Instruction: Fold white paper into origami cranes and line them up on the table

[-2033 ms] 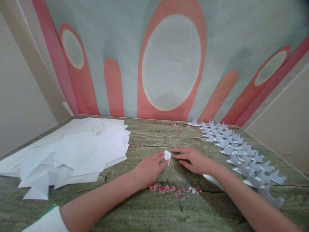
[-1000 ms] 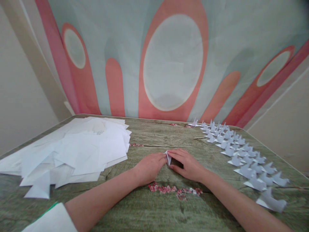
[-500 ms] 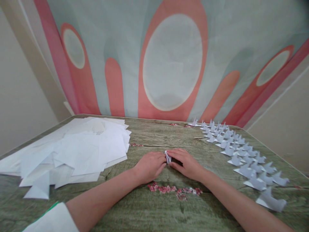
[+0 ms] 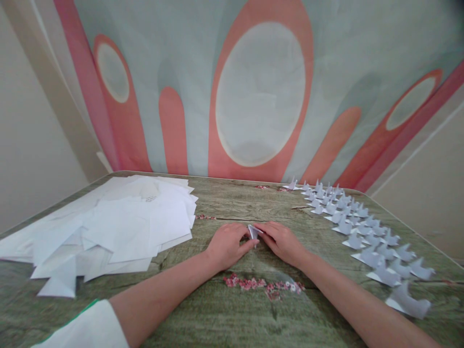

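Honestly, small folded paper = light touch only

So the folded paper [image 4: 254,232] sits between the two hands, around the middle of the table [image 4: 174,309], with a big spread of white sheets [image 4: 123,217] off to the left and rows of paper birds [image 4: 343,225] over on the right.

Left hand [image 4: 229,244] is curled in, thumb on the near side, fingers bent on the far side, and it looks to have the paper in a pinch. Right hand [image 4: 282,241] has its fingers drawn close together, tips at the paper's right edge. Can't tell if they're gripping or just touching, too much is hidden.

Handling-wise, I'd guess it weighs next to nothing. Layered folds should make it stiffer than one loose sheet, but a hard squeeze would probably crush it, and thin points bend or tear easily. Doubt it's very slippery. I'd hold it by the thick creased layers, fingertips flat, and go easy on the corners.
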Action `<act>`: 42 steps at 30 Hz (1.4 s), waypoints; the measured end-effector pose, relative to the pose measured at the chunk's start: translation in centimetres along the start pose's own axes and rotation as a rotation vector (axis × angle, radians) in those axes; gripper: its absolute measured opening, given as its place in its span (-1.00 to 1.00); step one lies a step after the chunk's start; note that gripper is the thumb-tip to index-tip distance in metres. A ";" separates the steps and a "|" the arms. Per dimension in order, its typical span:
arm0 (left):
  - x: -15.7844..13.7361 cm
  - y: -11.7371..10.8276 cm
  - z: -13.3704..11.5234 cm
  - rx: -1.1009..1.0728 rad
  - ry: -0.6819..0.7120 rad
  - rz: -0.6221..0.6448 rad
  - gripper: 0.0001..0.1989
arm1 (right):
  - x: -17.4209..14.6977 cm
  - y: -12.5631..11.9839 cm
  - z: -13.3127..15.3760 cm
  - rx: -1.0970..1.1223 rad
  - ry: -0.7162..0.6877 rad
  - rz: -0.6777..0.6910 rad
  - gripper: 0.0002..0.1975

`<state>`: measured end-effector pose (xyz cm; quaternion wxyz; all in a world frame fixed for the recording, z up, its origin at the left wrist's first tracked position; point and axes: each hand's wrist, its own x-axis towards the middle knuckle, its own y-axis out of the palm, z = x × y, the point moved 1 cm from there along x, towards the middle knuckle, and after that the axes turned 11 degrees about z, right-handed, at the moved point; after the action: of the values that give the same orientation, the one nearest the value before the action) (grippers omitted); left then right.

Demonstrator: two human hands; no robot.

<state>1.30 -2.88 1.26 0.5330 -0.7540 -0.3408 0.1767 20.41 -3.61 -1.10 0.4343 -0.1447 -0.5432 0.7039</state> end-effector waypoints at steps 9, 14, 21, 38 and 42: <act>0.3 0.5 0.8 -0.108 -0.039 -0.094 -0.78 | 0.3 0.3 0.0 0.236 0.138 -0.081 -0.76; 0.3 0.9 1.2 -0.203 -0.050 -0.130 -0.62 | 0.3 0.5 -0.2 0.349 0.246 -0.092 -0.77; 0.5 0.4 1.2 -0.262 0.040 -0.045 -0.63 | 0.4 0.5 -0.3 0.421 0.273 -0.088 -0.77; 0.9 1.0 1.6 -0.300 0.011 -0.083 -0.73 | 0.7 0.9 -0.7 0.431 0.275 -0.072 -0.78; 1.2 1.1 1.6 -0.309 -0.008 -0.094 -0.76 | 0.9 0.9 -0.6 0.427 0.255 -0.060 -0.81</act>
<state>1.49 -1.21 -0.24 0.4169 -0.8096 -0.4010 0.1000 19.93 -2.54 -1.89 0.5407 -0.1212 -0.3272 0.7655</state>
